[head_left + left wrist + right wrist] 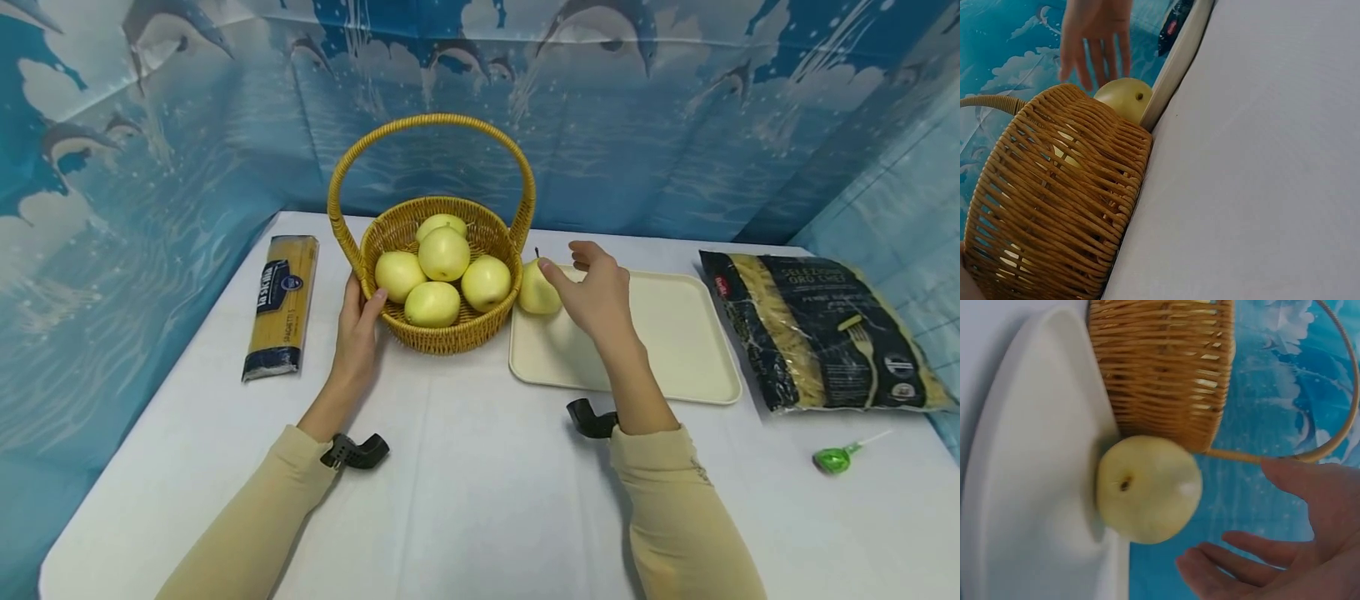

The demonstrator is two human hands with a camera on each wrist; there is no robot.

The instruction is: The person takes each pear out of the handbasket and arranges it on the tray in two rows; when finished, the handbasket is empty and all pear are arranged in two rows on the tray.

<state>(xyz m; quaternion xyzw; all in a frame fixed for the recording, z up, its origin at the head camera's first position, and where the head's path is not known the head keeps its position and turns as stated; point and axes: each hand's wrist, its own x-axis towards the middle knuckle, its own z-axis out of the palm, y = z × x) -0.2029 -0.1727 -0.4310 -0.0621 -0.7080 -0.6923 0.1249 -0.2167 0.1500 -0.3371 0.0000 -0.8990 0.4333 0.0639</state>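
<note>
A wicker basket [442,337] with a tall arched handle holds several yellow-green pears [432,304]. My left hand [356,337] grips the basket's left side, thumb at the rim and fingers along the outer wall. Just right of the basket, another pear [537,292] sits on the left end of a cream tray [675,333]. Beside that pear is my right hand [600,292], its fingers spread and holding nothing. In the right wrist view a gap shows between the pear [1147,487] and the right hand [1272,550].
To the left lies a spaghetti pack [281,304]. A large black pasta bag [825,333] lies right of the tray, with a green lollipop [832,459] in front of it. A dolphin-print curtain [615,125] hangs behind the white table [480,483].
</note>
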